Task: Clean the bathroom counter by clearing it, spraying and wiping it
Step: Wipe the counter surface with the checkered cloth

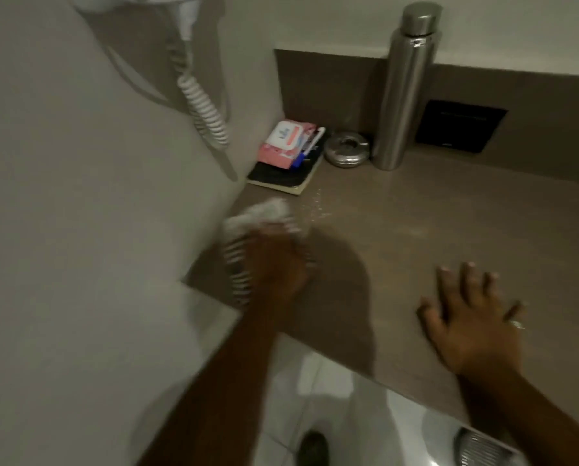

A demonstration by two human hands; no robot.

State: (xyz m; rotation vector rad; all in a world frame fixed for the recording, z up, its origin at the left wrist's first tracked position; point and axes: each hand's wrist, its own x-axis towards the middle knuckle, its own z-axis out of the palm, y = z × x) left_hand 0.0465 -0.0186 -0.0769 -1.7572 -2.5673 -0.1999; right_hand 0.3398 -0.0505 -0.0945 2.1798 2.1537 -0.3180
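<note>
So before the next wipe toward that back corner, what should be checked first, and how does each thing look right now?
1. Cloth held in left hand: ok, though blurred.
2. Right hand free and flat on counter: ok.
3. Spray wetting the surface: ok, droplets visible ahead of the cloth.
4. Corner cleared: not ok; notebook, pink packet, metal ashtray and steel bottle remain.
5. Hair dryer cord clear of counter: cannot tell.
</note>
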